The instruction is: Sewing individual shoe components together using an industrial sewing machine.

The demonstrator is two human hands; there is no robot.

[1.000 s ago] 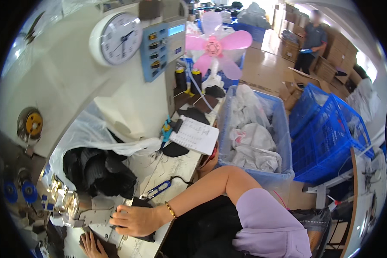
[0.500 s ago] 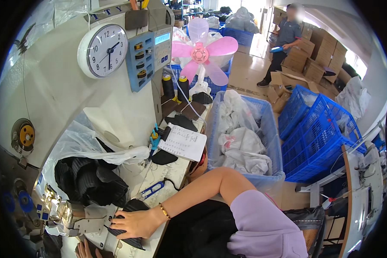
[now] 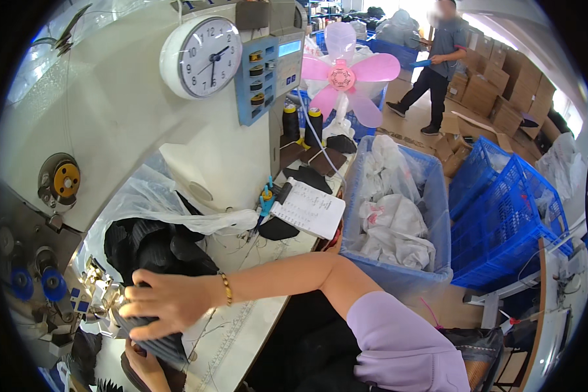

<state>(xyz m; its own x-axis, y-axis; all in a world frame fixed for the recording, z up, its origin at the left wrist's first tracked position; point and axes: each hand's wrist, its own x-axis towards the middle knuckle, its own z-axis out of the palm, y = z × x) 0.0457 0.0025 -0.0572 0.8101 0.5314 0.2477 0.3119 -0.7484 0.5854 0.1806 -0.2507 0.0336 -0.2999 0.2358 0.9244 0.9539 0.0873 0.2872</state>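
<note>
My right hand (image 3: pixel 170 302) is bent over a black ribbed fabric piece (image 3: pixel 166 348), its fingers curled round the upper end. Below it, my left hand (image 3: pixel 146 367) grips the near edge of the same piece, its fingertips partly hidden. Both hands are right beside the needle end of a large white sewing machine (image 3: pixel 117 137); my right hand covers part of that metalwork. Behind my right hand, more black ribbed pieces (image 3: pixel 153 245) lie heaped in a clear plastic bag (image 3: pixel 209 221). A dark brown flat piece (image 3: pixel 175 379) lies under my left hand.
On the table (image 3: pixel 225 349) are a notepad (image 3: pixel 310 208), blue-handled tools (image 3: pixel 266 201) and black thread cones (image 3: pixel 313 125). A pink fan (image 3: pixel 341 77) and a clock (image 3: pixel 202 57) stand near the machine. Rightward are a blue bin (image 3: pixel 441 261) of white bags, blue crates (image 3: pixel 503 228) and a person (image 3: pixel 441 65).
My right hand has risen from the machine bed with the fabric piece, and my left hand has come up to it. The view has shifted left. The person in the back has stepped and turned.
</note>
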